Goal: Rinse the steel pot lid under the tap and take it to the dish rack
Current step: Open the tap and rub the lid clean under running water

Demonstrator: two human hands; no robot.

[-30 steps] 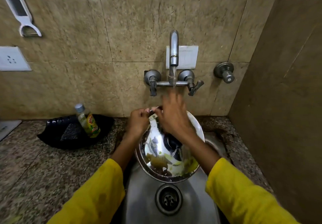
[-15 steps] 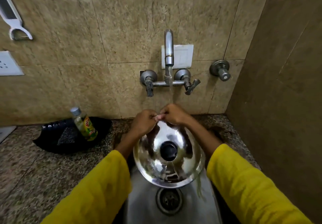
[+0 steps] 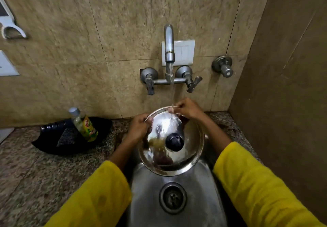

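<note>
The steel pot lid (image 3: 187,161), round with a black knob in the middle, is held tilted over the sink (image 3: 150,191), its top side facing me. My left hand (image 3: 138,126) grips its rim at the upper left. My right hand (image 3: 188,108) grips the rim at the top. Water runs from the tap (image 3: 169,46) onto the lid's upper part and spreads over it. Some yellowish residue shows left of the knob. No dish rack is in view.
A black tray (image 3: 53,138) with a green-yellow dish soap bottle (image 3: 85,126) and a scrub pad lies on the granite counter at left. The sink drain (image 3: 172,197) is below the lid. A side wall stands close on the right; a valve knob (image 3: 223,65) sticks out.
The tap now runs onto the lid. My right hand went from the tap handle area to the lid's top rim, and the lid turned from underside to knob side toward me.
</note>
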